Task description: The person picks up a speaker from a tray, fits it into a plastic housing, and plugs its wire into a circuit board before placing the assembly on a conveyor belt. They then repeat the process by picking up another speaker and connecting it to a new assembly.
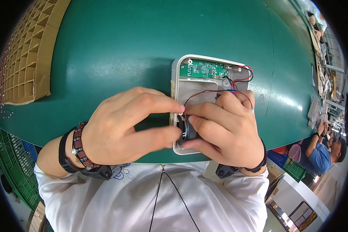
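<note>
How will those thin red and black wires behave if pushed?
The red and black wires are probably floppy, since they bend in loose curves over the white case. Being thin, they likely shift easily. Pulling might strain their ends, as some reach the green circuit board.

I count one left hand [121,123], one right hand [232,127] and one black round part [188,131] between them. I see one white case [199,86] under the right hand, one green board [208,69] past it, one brown box [46,58] left of both.
</note>
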### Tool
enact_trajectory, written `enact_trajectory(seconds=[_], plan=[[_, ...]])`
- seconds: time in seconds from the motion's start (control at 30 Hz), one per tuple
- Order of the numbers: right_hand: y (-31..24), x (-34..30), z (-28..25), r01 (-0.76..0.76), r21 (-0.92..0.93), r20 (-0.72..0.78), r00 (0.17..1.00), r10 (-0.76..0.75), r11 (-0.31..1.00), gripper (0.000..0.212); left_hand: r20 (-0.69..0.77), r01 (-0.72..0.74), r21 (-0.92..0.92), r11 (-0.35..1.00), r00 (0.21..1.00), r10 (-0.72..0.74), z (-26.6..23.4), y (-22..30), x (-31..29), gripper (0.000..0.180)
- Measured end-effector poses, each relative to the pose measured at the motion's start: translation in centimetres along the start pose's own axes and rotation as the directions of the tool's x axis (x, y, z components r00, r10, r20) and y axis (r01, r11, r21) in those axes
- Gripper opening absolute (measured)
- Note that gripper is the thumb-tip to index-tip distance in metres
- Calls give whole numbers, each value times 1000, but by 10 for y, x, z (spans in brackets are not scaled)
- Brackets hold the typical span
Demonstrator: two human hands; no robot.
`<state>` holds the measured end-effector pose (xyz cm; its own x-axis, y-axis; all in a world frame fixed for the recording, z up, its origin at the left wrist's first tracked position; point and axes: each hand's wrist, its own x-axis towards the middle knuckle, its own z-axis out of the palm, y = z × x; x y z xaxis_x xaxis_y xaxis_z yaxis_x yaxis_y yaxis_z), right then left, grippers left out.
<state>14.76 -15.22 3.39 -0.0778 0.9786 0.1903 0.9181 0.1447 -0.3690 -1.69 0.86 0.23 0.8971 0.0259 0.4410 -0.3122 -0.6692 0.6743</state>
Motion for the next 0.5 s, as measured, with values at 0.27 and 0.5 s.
enact_trajectory(seconds=[0.27,0.5], plan=[[2,0,1,4,48,-13,1000,-3,999,42,24,-31,96,995,999,29,2,4,-1,18],[3,6,6,-22,70,-24,999,24,997,40,38,106,73,992,993,-109,0,8,-5,19]])
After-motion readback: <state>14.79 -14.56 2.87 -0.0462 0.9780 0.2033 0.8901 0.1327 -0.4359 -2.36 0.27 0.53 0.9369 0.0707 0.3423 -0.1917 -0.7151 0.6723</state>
